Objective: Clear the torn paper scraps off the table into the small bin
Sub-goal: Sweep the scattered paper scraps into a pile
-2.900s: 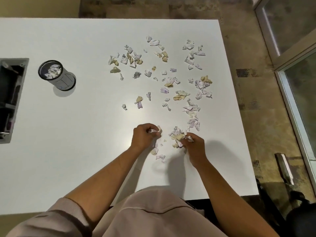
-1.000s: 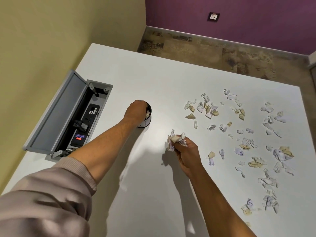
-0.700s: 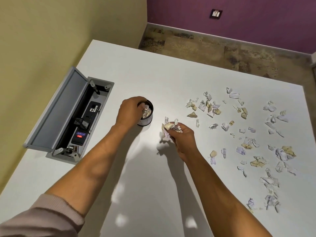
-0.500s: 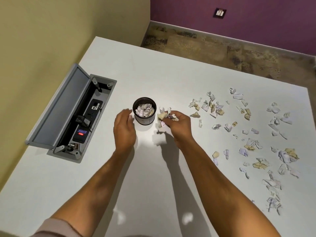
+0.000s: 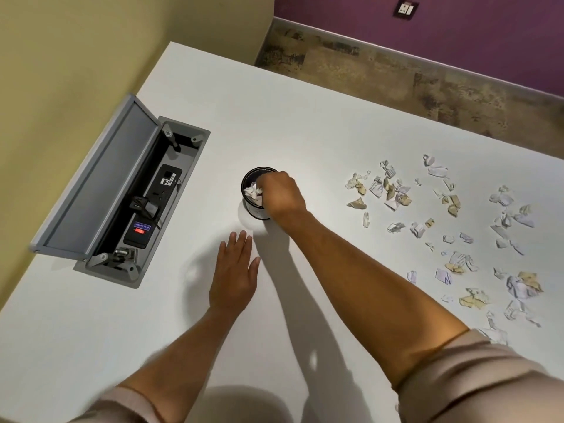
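Worktop (image 5: 305, 123): white, set into a corner of the room.

Small bin (image 5: 254, 206): dark, round, upright near the middle of the worktop, white crumpled paper showing at its mouth.

Right hand (image 5: 282, 193): reached over the bin's right rim, fingers curled down into the opening among the paper there. It seemed to be pinching scraps, though the fingertips were hidden and I could not tell for certain.

Left hand (image 5: 233, 274): flat, palm down, fingers straight and loosely spread, just in front of the bin and apart from it, holding nothing.

Paper scraps (image 5: 451, 233): many torn bits, white, tan and faintly lilac, scattered across the right part of the worktop, well apart from the bin. One denser cluster (image 5: 384, 189) lay nearest the bin's right side.

Cable box (image 5: 146, 206): recessed into the worktop at the left, its grey lid (image 5: 97, 178) tipped open toward the wall, sockets and a small red light visible inside.

Sleeves (image 5: 464, 374): pale pink, pushed up on both forearms.

Wall socket (image 5: 406, 9): on the purple wall beyond.
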`<state>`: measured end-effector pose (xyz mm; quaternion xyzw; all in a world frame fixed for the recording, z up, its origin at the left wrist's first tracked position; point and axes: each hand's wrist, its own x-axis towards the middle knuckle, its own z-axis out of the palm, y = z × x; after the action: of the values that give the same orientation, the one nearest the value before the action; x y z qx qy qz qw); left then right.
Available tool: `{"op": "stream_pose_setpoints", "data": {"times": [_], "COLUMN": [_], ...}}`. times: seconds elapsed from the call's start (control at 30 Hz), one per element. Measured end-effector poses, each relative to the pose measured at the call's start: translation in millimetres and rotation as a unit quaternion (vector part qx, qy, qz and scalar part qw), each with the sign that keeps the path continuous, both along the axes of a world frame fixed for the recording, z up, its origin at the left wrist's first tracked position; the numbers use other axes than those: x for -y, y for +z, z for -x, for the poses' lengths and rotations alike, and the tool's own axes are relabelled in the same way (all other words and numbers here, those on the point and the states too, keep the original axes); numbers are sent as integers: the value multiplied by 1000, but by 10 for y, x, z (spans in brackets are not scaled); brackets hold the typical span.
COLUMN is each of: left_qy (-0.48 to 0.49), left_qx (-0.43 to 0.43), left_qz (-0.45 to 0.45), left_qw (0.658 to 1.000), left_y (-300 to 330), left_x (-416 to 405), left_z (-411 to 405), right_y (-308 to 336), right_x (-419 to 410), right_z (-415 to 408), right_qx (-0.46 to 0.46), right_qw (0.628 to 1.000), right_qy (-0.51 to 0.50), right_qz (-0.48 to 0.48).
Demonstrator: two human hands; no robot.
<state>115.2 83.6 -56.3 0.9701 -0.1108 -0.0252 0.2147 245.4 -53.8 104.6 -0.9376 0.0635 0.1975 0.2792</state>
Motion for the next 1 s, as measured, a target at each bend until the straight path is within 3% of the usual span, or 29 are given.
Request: {"op": "stream_pose_setpoints", "data": {"times": [0.2,0.37,0.73,0.87,1.0], "left_qy": [0,2,0,0,2], "left_qx": [4,2,19,26,25], "left_qz": [-6,-11,-9,-8,-7], "left_qw": [1000,1000,1000,1000,1000], "left_y": [-11,11,5,-4,-19], "left_x": [23,32,38,37,34], "left_z": [24,27,25,29,32], "right_y": [-86,-108,149,225,71], "right_x": [-129,-149,26,55,-34], "right_z": [-174,-273,-404,-370,-343], "right_qx": [-5,-20,-59,-20,-38], "right_qw": [991,986,986,989,990], "right_qy": [100,131,153,140,131], "right_qz": [89,104,19,29,41]}}
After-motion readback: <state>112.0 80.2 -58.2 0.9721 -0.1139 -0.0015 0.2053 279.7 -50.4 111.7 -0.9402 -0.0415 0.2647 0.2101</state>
